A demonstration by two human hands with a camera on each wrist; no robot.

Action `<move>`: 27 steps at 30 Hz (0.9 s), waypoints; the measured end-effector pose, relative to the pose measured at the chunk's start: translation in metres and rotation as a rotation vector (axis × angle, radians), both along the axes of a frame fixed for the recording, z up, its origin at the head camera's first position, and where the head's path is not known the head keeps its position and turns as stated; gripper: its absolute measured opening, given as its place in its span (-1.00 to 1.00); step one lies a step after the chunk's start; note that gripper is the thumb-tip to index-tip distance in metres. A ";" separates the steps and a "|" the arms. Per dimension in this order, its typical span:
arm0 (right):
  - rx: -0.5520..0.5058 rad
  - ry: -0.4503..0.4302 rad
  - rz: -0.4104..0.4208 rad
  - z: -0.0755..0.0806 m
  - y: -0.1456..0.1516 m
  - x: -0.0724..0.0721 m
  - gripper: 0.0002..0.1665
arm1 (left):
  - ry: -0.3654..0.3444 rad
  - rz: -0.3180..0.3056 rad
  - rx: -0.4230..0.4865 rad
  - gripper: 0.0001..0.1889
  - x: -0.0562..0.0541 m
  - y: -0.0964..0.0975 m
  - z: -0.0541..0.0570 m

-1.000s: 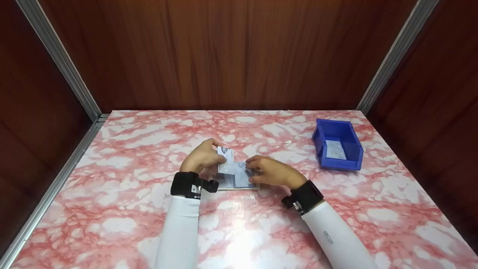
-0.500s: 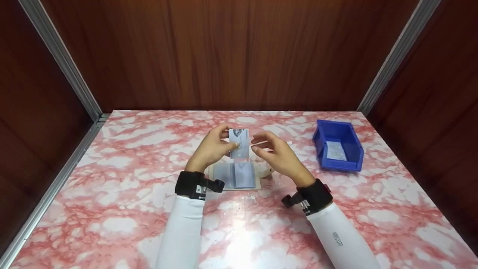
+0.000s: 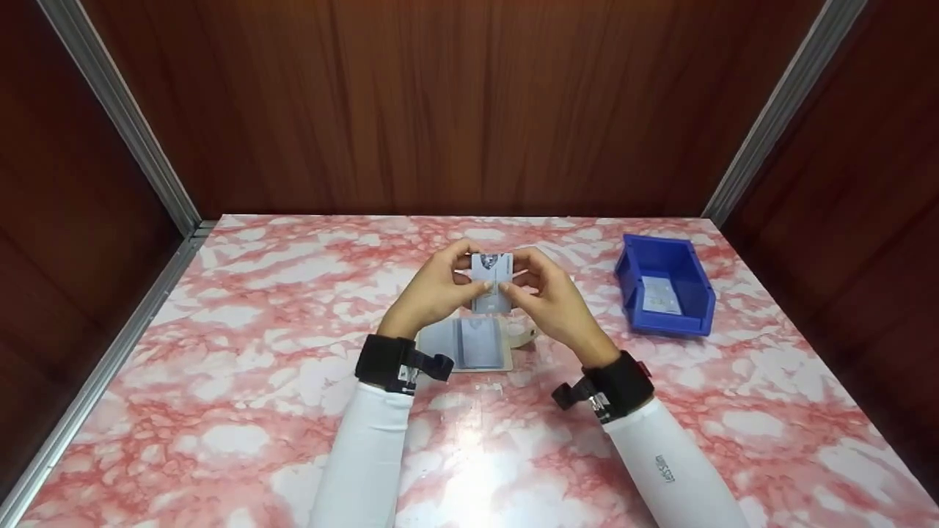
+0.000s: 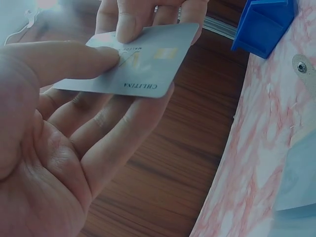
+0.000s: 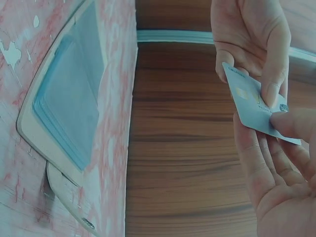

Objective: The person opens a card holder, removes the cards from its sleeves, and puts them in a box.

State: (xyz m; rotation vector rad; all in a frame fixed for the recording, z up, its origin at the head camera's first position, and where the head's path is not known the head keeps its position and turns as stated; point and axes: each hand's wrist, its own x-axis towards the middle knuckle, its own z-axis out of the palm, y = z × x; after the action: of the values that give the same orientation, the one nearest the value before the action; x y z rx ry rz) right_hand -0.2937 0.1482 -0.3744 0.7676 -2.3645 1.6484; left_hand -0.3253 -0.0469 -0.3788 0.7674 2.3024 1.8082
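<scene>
Between both hands, a light grey-blue plastic card (image 3: 492, 303) with a chip and printed lettering is held upright above the table. My left hand (image 3: 439, 287) pinches its left side, thumb on the printed face and fingers behind. From the other side my right hand (image 3: 550, 297) pinches it the same way; in the left wrist view the two thumbs lie close together on the card (image 4: 148, 74). Below the hands an opened card holder (image 3: 480, 345) lies on the table, with a cream cover, clear sleeves and a strap. The right wrist view shows its stacked sleeves (image 5: 69, 98) and the strap's metal snap (image 5: 88, 223).
A blue plastic bin (image 3: 664, 286) stands at the right of the table, with a pale card (image 3: 660, 295) inside. The red-and-white marbled tabletop (image 3: 242, 411) is bounded by dark wood-grain panels (image 3: 455, 110) at the back and sides.
My left hand has lifted the card up and rightward from over the card holder. My right hand has left the holder's sleeves, risen, and now grips the card's right side.
</scene>
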 end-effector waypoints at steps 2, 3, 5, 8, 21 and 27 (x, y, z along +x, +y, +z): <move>-0.004 -0.005 -0.014 -0.003 0.001 -0.003 -0.62 | 0.000 -0.004 -0.005 -0.65 0.005 0.000 0.005; -0.006 -0.012 -0.020 -0.004 0.001 -0.003 -0.63 | -0.002 -0.006 -0.010 -0.65 0.007 -0.001 0.008; -0.007 -0.027 -0.032 -0.004 0.001 -0.003 -0.63 | -0.006 -0.006 -0.015 -0.65 0.009 -0.001 0.010; -0.004 -0.024 -0.032 -0.003 0.001 -0.002 -0.63 | -0.012 0.000 -0.003 -0.65 0.005 -0.001 0.005; 0.018 0.065 -0.183 0.017 0.031 -0.007 -0.69 | -0.074 0.073 -0.146 -0.69 -0.011 -0.019 -0.020; 0.041 0.247 -0.441 0.020 0.096 -0.028 -0.74 | -0.213 0.135 -0.458 -0.61 -0.011 -0.031 -0.036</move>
State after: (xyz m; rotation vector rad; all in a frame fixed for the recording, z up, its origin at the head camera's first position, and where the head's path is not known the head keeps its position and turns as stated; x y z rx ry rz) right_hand -0.3216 0.2447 -0.3547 0.3874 -2.1957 1.2513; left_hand -0.3361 -0.0781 -0.4148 0.3388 2.5226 1.2470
